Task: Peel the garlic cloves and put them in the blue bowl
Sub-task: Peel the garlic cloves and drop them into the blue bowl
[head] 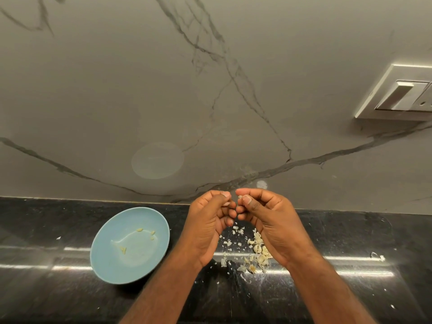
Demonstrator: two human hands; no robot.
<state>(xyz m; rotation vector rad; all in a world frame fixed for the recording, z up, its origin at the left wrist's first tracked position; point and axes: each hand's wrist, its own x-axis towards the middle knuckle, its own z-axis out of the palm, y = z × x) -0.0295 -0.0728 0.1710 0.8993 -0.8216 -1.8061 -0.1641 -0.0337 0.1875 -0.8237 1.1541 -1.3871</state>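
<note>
Dim warm light, glare-streaked countertop [70,268], fisheye bowing.

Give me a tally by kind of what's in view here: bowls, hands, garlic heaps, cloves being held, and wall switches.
Blue bowl: 1
Hands: 2, the left hand and the right hand
Garlic clove in their grip: 1
Garlic heap on the counter: 1
Wall switch plate: 1
Total: 6
The bits inside the bowl are too small to count.
</note>
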